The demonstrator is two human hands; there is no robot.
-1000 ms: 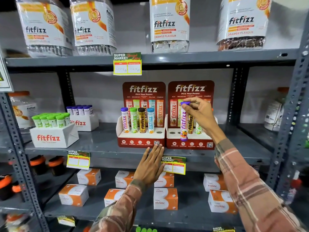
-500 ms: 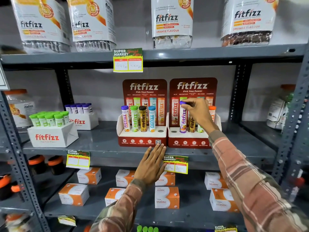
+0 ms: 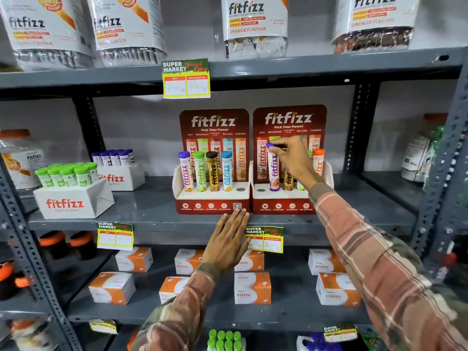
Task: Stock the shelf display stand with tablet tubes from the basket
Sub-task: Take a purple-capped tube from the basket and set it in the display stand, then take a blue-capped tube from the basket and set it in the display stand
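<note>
Seating purple-cap tube (image 3: 273, 168) into right display stand (image 3: 283, 198): vs 1.0 s ago, when tube hung higher w/ its base at the stand's front lip, now lower and further back, base down in a hole of the stand's white deck. By 0.5 s ago already mostly down; small extra drop since. Means this tube nearly stocked; release not yet done.

Right hand (image 3: 293, 158): thumb + fingertips (image 3: 274, 145) pinched narrow on the purple cap, holding the tube from the top. Tube hangs straight below the pinch, upright, slight lean at most. Left hand (image 3: 228, 239): flat, fingers spread, not holding anything; fingertips at shelf front edge (image 3: 152, 225), just touching base of left display stand (image 3: 212, 198), well below and left of the grip. Unchanged over the last second, prob. bracing.

Tube look: white body, purple "fitfizz" lettering running vertically, fruit graphic near base, purple cap. Slim, rigid, likely light.

Around the grip: empty hole (image 3: 261, 190) just left of the held tube; gold tube (image 3: 287, 179) just right, partly hidden behind wrist; orange-cap tube (image 3: 317, 160) further right; something green behind the hand, can't resolve. Left stand: four tubes in, one hole (image 3: 240, 189) open at its right end.

Est. remaining: two holes visible unfilled. Basket not in view.
</note>
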